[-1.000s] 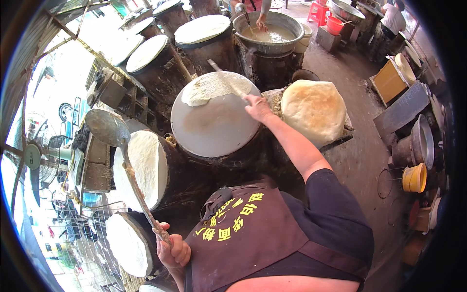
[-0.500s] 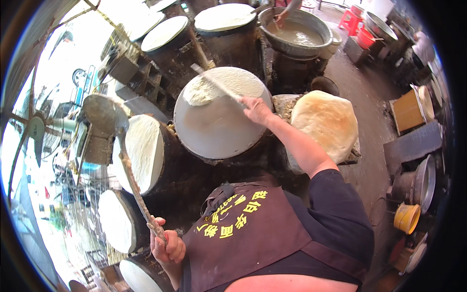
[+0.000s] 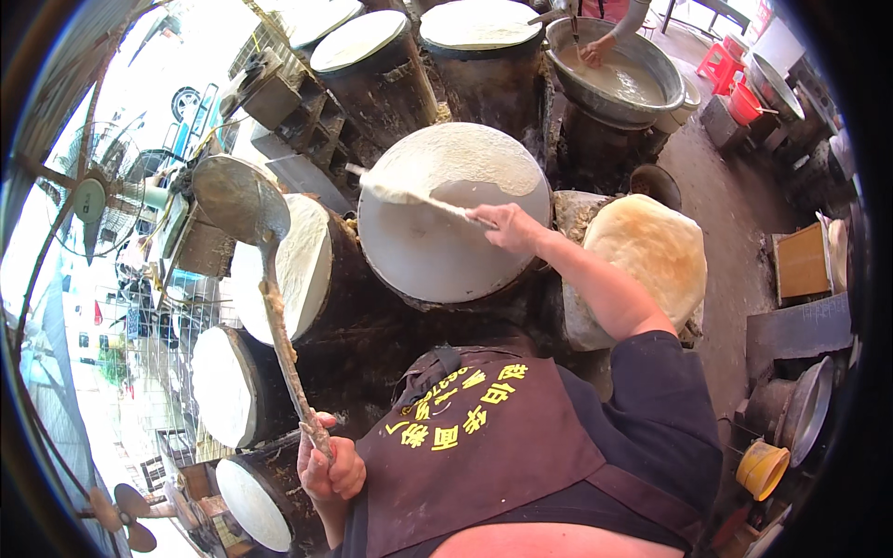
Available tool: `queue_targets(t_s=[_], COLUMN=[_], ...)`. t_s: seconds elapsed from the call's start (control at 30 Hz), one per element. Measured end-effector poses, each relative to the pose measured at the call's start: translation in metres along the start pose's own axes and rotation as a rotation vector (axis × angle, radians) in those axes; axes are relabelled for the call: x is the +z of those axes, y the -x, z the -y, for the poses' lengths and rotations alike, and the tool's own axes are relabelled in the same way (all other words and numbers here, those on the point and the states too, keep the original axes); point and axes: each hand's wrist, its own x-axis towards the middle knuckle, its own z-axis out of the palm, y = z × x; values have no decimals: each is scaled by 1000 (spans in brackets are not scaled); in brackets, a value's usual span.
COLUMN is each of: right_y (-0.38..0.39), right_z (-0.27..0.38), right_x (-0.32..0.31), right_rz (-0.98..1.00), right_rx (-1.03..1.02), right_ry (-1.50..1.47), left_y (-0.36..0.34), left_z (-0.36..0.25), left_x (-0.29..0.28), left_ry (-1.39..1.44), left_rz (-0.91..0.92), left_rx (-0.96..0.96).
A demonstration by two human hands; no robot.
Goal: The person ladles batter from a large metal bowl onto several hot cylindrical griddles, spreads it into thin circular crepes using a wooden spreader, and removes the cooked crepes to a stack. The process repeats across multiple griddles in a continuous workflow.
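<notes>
My right hand (image 3: 512, 228) grips a long flat spreading stick (image 3: 423, 199) angled across the large round griddle (image 3: 433, 256). The stick lies at the edge of a layer of pale batter (image 3: 470, 153) covering the griddle's far part; the near part shows bare grey metal. My left hand (image 3: 332, 465) is closed round the long, crusted handle of a big metal ladle (image 3: 237, 200), whose head is raised over the left side, beside another griddle with a white round sheet (image 3: 274, 284). Right of the central griddle is a thick, browned flatbread stack (image 3: 642, 251).
More drum stoves topped with white rounds (image 3: 474, 19) stand behind and left. A co-worker's hand (image 3: 595, 51) works in a metal basin (image 3: 619, 84) at the back. An electric fan (image 3: 89, 200) is at left. Red stool (image 3: 721, 65), buckets (image 3: 763, 465) and boards (image 3: 800, 325) line the right.
My right hand has moved slightly down and right in the picture, the stick's end sweeping down to the batter's left side. The surroundings have shifted rightward in the view.
</notes>
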Motion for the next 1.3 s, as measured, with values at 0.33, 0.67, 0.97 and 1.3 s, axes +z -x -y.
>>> queue_targets(t_s=[0.33, 0.67, 0.97, 1.3], right_y=[-27, -23, -11, 0], right_z=[-23, -33, -39, -21], right_x=[-39, -52, -68, -73], right_rz=[-56, -109, 125, 191], right_rx=[189, 81, -81, -118], right_ry=[8, 101, 84, 159], left_y=[-7, -2, 6, 14], left_z=[7, 7, 8, 11], left_x=[8, 11, 10, 10], left_ry=[20, 2, -16, -63], left_rz=[-11, -37, -38, -76], left_rx=[-13, 28, 49, 75])
